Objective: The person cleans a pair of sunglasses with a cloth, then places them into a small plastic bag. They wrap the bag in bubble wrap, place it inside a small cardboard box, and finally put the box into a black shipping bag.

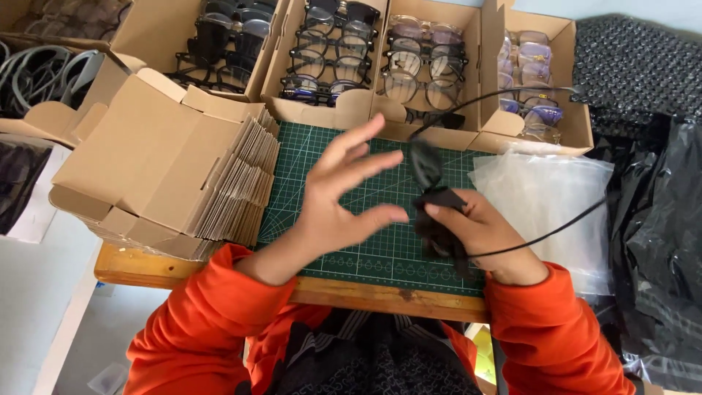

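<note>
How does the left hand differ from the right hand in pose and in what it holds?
The left hand is open with fingers spread and holds nothing; the right hand is closed around a dark, blurred object. The left hand hovers over the green cutting mat, while the right hand sits nearer the clear plastic bags. Both come out of orange sleeves.

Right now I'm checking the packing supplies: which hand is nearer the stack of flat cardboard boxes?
Left. The left hand hovers open over the green cutting mat, just right of the stack of flat cardboard boxes. The right hand is farther right, gripping black glasses.
</note>
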